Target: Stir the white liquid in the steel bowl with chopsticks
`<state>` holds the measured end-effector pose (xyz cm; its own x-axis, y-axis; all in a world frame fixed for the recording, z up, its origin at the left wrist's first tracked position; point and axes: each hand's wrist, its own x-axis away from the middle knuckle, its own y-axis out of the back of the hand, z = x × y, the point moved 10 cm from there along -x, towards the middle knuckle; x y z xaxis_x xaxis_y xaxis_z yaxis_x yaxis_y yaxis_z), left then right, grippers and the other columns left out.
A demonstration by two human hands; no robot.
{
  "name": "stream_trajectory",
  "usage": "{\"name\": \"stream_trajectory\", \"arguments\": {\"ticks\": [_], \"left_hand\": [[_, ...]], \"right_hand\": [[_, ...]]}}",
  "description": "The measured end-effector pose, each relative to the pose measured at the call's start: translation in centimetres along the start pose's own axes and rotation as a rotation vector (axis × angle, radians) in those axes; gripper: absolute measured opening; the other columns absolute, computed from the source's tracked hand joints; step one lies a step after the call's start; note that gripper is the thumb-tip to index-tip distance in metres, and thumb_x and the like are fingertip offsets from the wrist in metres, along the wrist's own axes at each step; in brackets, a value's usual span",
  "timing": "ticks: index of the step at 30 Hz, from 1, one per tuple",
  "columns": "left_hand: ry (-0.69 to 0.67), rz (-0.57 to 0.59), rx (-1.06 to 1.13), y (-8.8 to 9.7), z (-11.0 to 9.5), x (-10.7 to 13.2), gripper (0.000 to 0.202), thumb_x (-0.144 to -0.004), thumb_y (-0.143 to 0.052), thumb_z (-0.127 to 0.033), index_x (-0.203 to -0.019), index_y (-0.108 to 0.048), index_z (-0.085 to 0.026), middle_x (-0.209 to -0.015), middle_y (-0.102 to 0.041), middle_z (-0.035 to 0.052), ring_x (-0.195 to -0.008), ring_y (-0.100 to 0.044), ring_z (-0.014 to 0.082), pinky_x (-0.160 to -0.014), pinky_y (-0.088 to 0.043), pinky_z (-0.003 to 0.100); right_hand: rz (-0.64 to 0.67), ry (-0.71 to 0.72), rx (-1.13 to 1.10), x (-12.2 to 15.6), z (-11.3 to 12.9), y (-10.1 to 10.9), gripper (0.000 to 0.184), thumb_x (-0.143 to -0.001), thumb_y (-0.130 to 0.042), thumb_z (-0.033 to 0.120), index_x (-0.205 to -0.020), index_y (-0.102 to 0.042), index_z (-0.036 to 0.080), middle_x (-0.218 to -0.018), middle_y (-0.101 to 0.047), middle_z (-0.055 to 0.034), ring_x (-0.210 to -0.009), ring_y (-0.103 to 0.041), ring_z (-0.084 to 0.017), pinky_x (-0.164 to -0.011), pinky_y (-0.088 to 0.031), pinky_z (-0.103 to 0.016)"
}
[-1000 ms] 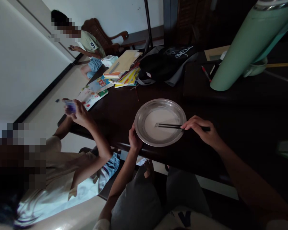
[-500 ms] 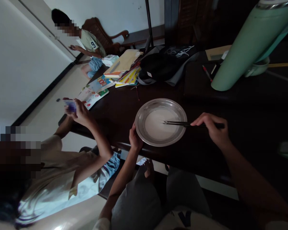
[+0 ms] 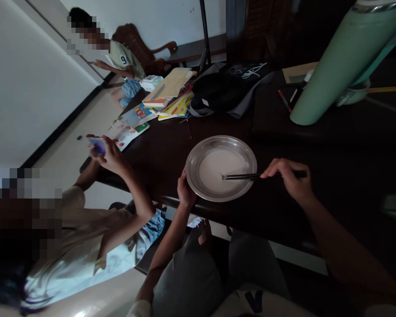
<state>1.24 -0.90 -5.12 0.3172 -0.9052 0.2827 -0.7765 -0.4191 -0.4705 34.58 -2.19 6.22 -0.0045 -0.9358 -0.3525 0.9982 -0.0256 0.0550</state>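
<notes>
A round metal bowl (image 3: 247,154) stands near the front edge of the dark table, with a pale milky liquid (image 3: 214,167) in it. My left hand (image 3: 185,192) grips the bowl's left rim, its fingers partly hidden below the bowl. In my right hand (image 3: 292,178) is a pair of black chopsticks (image 3: 244,176), held over the right rim. Their tips dip into the liquid near the middle of the bowl.
Behind the bowl lie a stack of books (image 3: 170,94) and a black bag (image 3: 221,90). A green thermos (image 3: 339,70) stands at the back right beside a cup (image 3: 353,94). Someone sits close on my left, holding a phone (image 3: 97,145); another person (image 3: 125,59) sits farther back.
My right hand and the chopsticks have shifted slightly toward me, and the tips lie a little lower in the liquid. My left hand and the bowl stay almost still.
</notes>
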Motion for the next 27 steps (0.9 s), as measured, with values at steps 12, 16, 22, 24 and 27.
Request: {"name": "stream_trajectory", "arguments": {"ticks": [12, 16, 22, 24, 27], "left_hand": [[-0.003, 0.015, 0.045, -0.3, -0.2, 0.1, 0.02, -0.073, -0.064, -0.034, -0.086, -0.074, -0.023, -0.087, -0.075, 0.0018, -0.094, -0.069, 0.0228, -0.091, -0.053, 0.033], [0.007, 0.019, 0.058, -0.1, 0.0, 0.0, 0.02, -0.072, -0.064, -0.034, -0.085, -0.074, -0.023, -0.086, -0.074, 0.0008, -0.091, -0.069, 0.0218, -0.089, -0.054, 0.032], [-0.021, 0.023, 0.029, 0.0, -0.1, -0.1, 0.022, -0.075, -0.064, -0.036, -0.09, -0.074, -0.022, -0.087, -0.075, 0.002, -0.094, -0.07, 0.0235, -0.089, -0.054, 0.033], [-0.028, -0.002, 0.004, 0.3, -0.2, -0.2, 0.02, -0.076, -0.064, -0.036, -0.087, -0.073, -0.022, -0.086, -0.075, 0.0021, -0.093, -0.07, 0.0231, -0.088, -0.054, 0.033], [-0.029, -0.002, -0.001, 0.3, -0.2, -0.1, 0.02, -0.078, -0.064, -0.036, -0.088, -0.073, -0.022, -0.085, -0.075, 0.0019, -0.091, -0.07, 0.0228, -0.088, -0.054, 0.033]], "right_hand": [[0.118, 0.007, 0.001, 0.0, -0.2, -1.5, 0.035, -0.099, -0.055, 0.041, -0.072, -0.074, 0.027, -0.077, -0.078, -0.0014, -0.075, -0.072, -0.02, -0.075, -0.056, -0.038], [0.108, 0.058, 0.109, -0.1, 0.6, -1.4, 0.028, -0.097, -0.059, 0.039, -0.078, -0.077, 0.029, -0.086, -0.08, -0.0018, -0.086, -0.072, -0.021, -0.084, -0.056, -0.041], [0.059, 0.016, 0.011, 0.0, 0.2, -0.9, 0.039, -0.1, -0.053, 0.041, -0.07, -0.072, 0.026, -0.073, -0.077, -0.0007, -0.072, -0.071, -0.019, -0.075, -0.056, -0.038], [0.177, 0.047, 0.066, 0.2, 0.4, -2.4, 0.031, -0.098, -0.057, 0.04, -0.076, -0.075, 0.027, -0.084, -0.08, -0.0015, -0.082, -0.072, -0.02, -0.081, -0.056, -0.039], [0.12, 0.086, 0.13, 0.1, 0.8, -1.9, 0.028, -0.097, -0.059, 0.038, -0.078, -0.076, 0.028, -0.087, -0.08, -0.0019, -0.086, -0.071, -0.021, -0.084, -0.055, -0.041]]}}
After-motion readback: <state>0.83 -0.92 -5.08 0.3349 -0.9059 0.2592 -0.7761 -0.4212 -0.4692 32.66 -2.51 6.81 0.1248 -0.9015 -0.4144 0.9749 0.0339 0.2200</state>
